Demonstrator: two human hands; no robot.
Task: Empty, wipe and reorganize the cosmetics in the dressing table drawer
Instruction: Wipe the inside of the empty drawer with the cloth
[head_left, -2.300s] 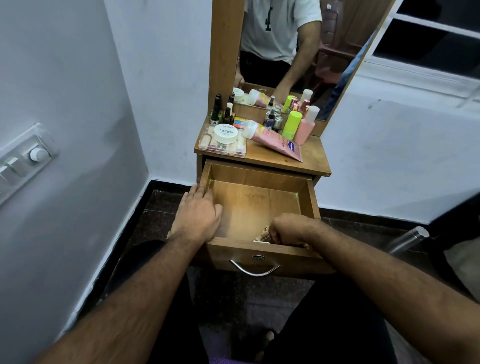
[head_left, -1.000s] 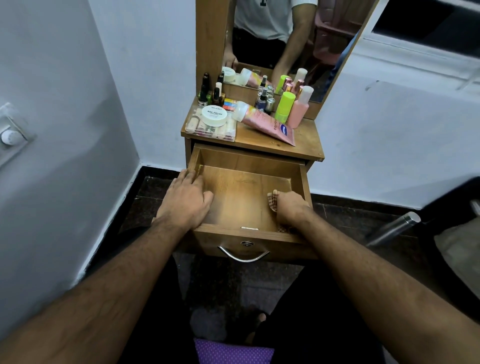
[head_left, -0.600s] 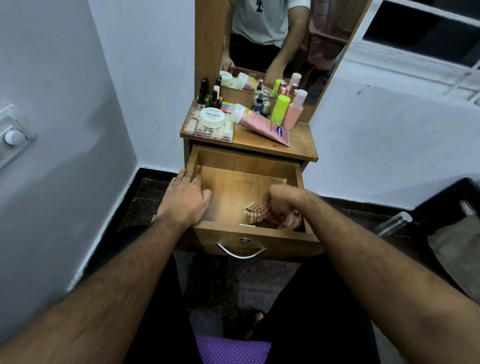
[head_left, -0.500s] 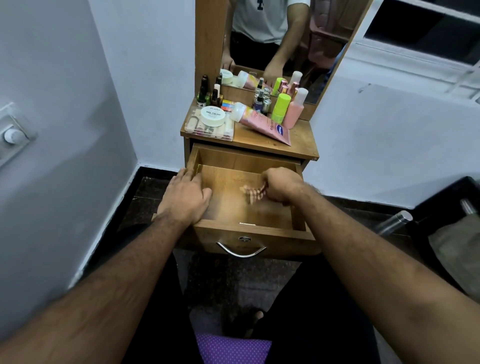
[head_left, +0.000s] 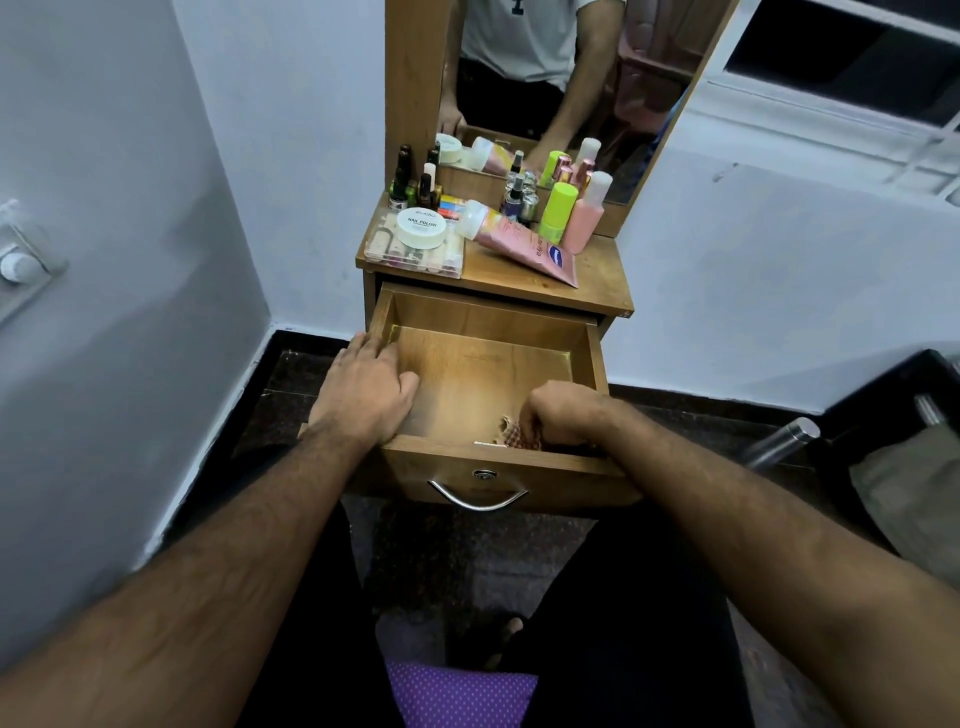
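Observation:
The wooden drawer (head_left: 480, 312) of the dressing table is pulled out, and its floor holds only the cloth. My left hand (head_left: 366, 392) rests on the drawer's left wall, fingers over the rim. My right hand (head_left: 558, 413) grips a checked cloth (head_left: 514, 434) at the drawer's front right, pressed to the floor near the front board. The cosmetics stand on the tabletop (head_left: 592, 283): a clear case (head_left: 415, 254) with a white nail polish jar (head_left: 421, 227) on it, a pink tube (head_left: 519, 241), a green bottle (head_left: 557, 213), a pink bottle (head_left: 584, 218) and small dark bottles (head_left: 415, 182).
A mirror (head_left: 545, 78) rises behind the tabletop and reflects a person's torso and arms. White walls close in on the left and right. A metal handle (head_left: 478, 498) hangs on the drawer front. A chrome tube (head_left: 779, 441) lies on the dark floor at right, a purple cushion (head_left: 457, 693) below.
My right hand has dragged the cloth from the drawer's middle back to the front right corner. The left hand has stayed on the left wall.

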